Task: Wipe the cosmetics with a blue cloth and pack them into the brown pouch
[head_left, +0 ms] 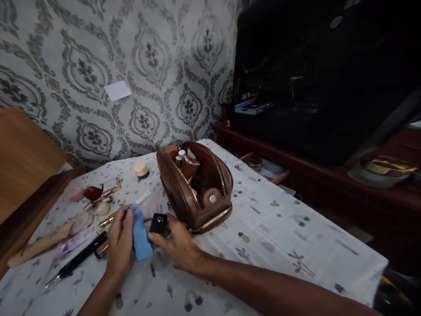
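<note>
A light blue cloth (pixel 142 239) hangs from the fingers of my left hand (pixel 121 237), which is closed on it. Just to the right, my right hand (pixel 180 245) grips a small bottle with a square black cap (pixel 158 223) between thumb and fingers; the cap's top carries a silver emblem. The lower part of this bottle is hidden. Behind my right hand stands a brown leather toiletry bag (pixel 197 188), unzipped at the top. Inside it I see a rose-gold tube (pixel 190 166) and other small containers.
Cosmetics lie on the patterned cloth left of my hands: a black-and-silver wand (pixel 77 259), a floral tube (pixel 77 240), a wooden brush (pixel 42 243), a dark red bottle (pixel 92 192). A cream-lidded jar (pixel 141 170) stands farther back. A dark television (pixel 322 83) rises at right.
</note>
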Available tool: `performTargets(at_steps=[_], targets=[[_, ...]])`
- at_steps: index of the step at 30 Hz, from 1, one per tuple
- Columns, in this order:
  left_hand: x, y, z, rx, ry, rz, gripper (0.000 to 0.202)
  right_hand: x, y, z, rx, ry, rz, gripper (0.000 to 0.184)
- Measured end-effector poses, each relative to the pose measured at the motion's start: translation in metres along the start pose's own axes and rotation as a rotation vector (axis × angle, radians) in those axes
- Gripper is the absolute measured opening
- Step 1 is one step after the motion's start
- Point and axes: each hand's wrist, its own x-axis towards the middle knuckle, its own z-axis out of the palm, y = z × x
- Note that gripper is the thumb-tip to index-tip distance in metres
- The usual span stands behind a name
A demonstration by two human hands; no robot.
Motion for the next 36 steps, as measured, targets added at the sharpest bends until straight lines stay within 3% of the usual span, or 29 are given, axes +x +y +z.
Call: performTargets(at_steps=[2,5,7,12,17,22,25,31,36], targets=[[-0.010,0.008,-0.001,0.069,-0.014,0.179,0.036,0.000,0.005,0.001,-0.021,-0.012,-0.044,0.022],[-0.021,0.013,0.001,0.234,-0.207,0.629,0.036,-0.002,0.016,0.005,-0.095,-0.068,-0.238,0.039],[-0.024,0.011,0.003,0.342,-0.249,0.841,0.035,-0.003,0.021,0.007,-0.149,-0.098,-0.332,0.048],[-0.017,0.005,0.005,0.418,-0.085,0.907,0.022,-0.002,0.018,0.007,-0.188,-0.151,-0.344,0.036],[-0.011,0.012,0.002,0.434,-0.076,0.968,0.020,-0.003,0.014,0.005,-0.160,-0.155,-0.364,0.028],[-0.010,0.024,-0.003,0.296,-0.168,0.878,0.032,-0.005,0.017,0.006,-0.158,-0.180,-0.367,0.018],[-0.009,0.030,-0.006,0.197,-0.205,0.702,0.044,-0.007,0.014,0.006,-0.172,-0.198,-0.322,0.007],[-0.004,0.032,-0.008,0.077,-0.251,0.306,0.046,-0.007,0.001,0.003,-0.126,-0.238,-0.155,0.014],[-0.005,0.030,-0.001,-0.016,-0.199,0.176,0.041,-0.005,0.003,0.004,-0.048,-0.235,-0.059,0.011]])
